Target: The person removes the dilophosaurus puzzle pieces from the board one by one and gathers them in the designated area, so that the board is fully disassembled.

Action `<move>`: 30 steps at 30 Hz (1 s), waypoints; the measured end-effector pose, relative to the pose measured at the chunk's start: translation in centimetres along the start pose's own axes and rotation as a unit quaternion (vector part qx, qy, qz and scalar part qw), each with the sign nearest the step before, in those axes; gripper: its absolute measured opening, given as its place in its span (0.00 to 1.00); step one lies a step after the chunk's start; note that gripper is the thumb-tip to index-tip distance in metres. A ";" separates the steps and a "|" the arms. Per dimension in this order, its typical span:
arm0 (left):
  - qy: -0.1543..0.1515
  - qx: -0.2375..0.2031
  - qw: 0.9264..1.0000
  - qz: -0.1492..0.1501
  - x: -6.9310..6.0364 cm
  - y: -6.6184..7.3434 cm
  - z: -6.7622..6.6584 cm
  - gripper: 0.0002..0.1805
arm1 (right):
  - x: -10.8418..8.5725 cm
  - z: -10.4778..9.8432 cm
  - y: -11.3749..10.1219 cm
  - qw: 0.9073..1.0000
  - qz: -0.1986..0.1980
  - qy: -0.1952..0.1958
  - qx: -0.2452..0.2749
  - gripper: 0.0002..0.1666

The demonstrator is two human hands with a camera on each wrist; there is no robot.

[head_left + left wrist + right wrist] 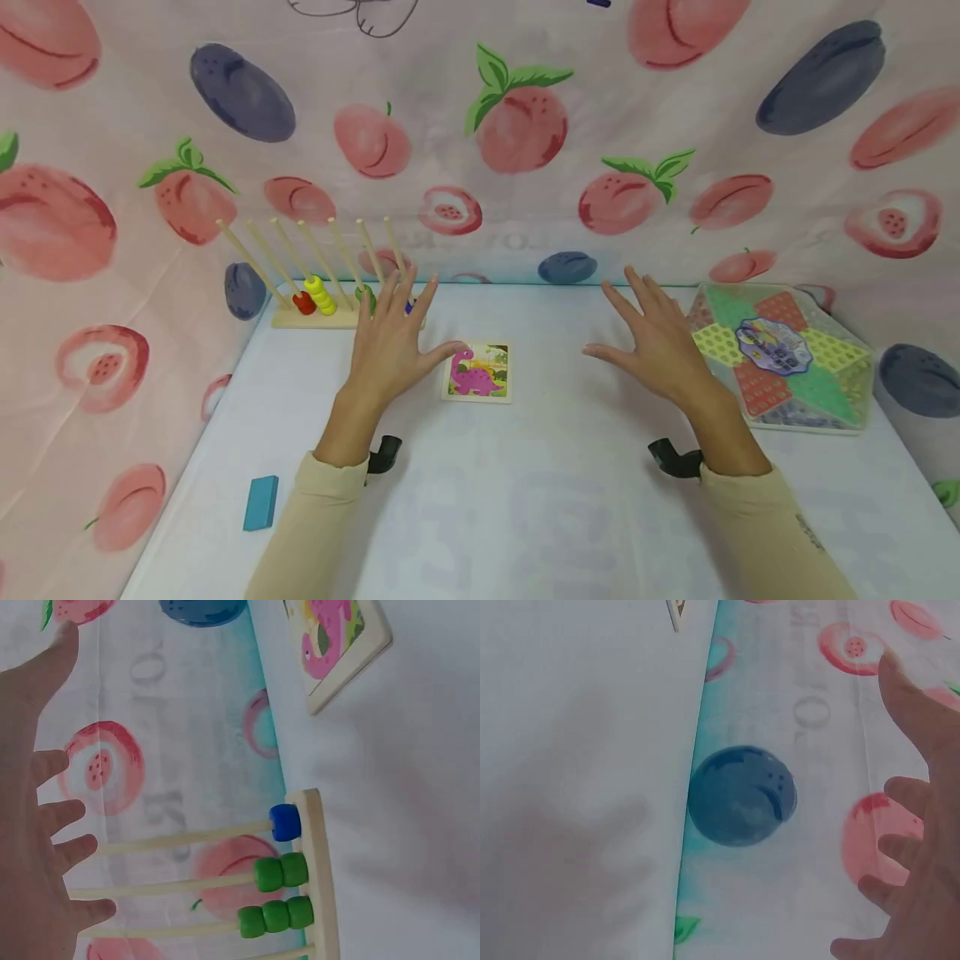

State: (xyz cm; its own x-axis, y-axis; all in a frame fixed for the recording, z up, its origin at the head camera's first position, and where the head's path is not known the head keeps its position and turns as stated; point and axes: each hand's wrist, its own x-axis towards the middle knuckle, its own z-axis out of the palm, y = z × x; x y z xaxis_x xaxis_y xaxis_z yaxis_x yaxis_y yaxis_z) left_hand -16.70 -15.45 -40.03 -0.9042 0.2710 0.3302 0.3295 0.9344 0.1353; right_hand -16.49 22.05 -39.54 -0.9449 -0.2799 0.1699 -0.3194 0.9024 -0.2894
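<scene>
Fingers spread and holding nothing, my left hand [388, 350] hovers above the table between a wooden peg rack [315, 318] and a small dinosaur picture puzzle [480, 379]. Red, yellow, green and blue beads sit low on the rack's upright pegs; the left wrist view shows the blue bead [285, 823] and green beads [274, 916] up close. The puzzle shows a pink dinosaur in a pale frame, lying flat. My right hand [660, 346], also spread and holding nothing, is raised to the puzzle's right, nearest a clear lidded box [832, 379] of colored pieces.
A blue rectangular block [261, 503] lies at the left front of the white table [555, 517]. Behind and beside the table hangs a fruit-print cloth [450, 100]. The lidded box takes up the back right corner.
</scene>
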 end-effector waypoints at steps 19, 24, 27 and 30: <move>-0.066 -0.083 0.992 -0.072 -4.2 0.4 3.1 0.39 | 5.6 6.1 -5.7 0.978 -0.084 -0.122 0.148 0.40; -0.092 -0.093 0.989 -0.073 -4.9 0.6 4.3 0.36 | 6.9 7.9 -7.2 0.969 -0.120 -0.155 0.151 0.35; -0.118 -0.095 0.986 -0.075 -5.2 0.7 4.9 0.35 | 7.6 8.7 -8.0 0.964 -0.130 -0.171 0.155 0.33; -0.155 -0.101 0.979 -0.083 -5.4 0.7 5.5 0.35 | 8.3 9.3 -8.6 0.962 -0.133 -0.184 0.149 0.32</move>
State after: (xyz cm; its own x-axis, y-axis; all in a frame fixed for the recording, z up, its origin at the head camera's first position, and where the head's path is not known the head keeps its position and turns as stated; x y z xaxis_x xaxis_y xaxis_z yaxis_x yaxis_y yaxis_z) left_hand -13.06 -15.02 -46.84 -0.9785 0.2059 -0.0067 0.1902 0.9153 0.3549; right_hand -22.29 8.86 -44.42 -0.7710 -0.6346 -0.0539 -0.5085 0.6644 -0.5477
